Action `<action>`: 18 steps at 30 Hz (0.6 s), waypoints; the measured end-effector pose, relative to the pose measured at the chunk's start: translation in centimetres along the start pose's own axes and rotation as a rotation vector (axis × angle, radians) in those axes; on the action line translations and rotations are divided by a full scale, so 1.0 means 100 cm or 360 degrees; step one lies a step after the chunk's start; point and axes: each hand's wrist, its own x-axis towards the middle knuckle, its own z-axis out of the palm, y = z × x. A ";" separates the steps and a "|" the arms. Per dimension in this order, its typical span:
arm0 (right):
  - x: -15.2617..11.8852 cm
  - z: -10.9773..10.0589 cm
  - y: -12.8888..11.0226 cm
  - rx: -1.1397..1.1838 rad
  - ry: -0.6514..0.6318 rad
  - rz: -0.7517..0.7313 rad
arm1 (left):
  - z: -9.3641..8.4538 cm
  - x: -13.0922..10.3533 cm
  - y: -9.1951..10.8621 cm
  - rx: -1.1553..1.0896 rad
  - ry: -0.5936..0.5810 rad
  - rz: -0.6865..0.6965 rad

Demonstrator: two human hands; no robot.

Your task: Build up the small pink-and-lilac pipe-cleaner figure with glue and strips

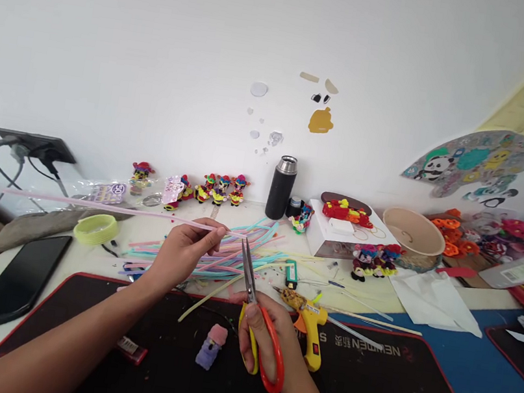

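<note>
My left hand (190,245) pinches a long pale pink pipe cleaner (107,206), which stretches out level to the left. Its short right end sticks out past my fingertips and meets the tips of the scissors (250,273). Those scissors have one red and one yellow handle, and my right hand (265,335) is wrapped round them, blades pointing up and nearly closed. Below, on the black mat, lies a small fuzzy piece (210,346) in pink and purple. Behind my hands spreads a loose pile of pastel pipe cleaners (256,238).
A yellow glue gun (314,329) lies right of my right hand. At left are a phone (17,281) and a yellow-green coil (95,229). Along the wall stand several fuzzy figures (221,190), a black flask (281,189), a white box (335,234) and a beige bowl (414,231).
</note>
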 end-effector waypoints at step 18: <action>0.001 0.001 -0.001 -0.0016 0.0143 0.0080 | 0.001 -0.002 -0.003 0.0053 -0.0006 -0.0043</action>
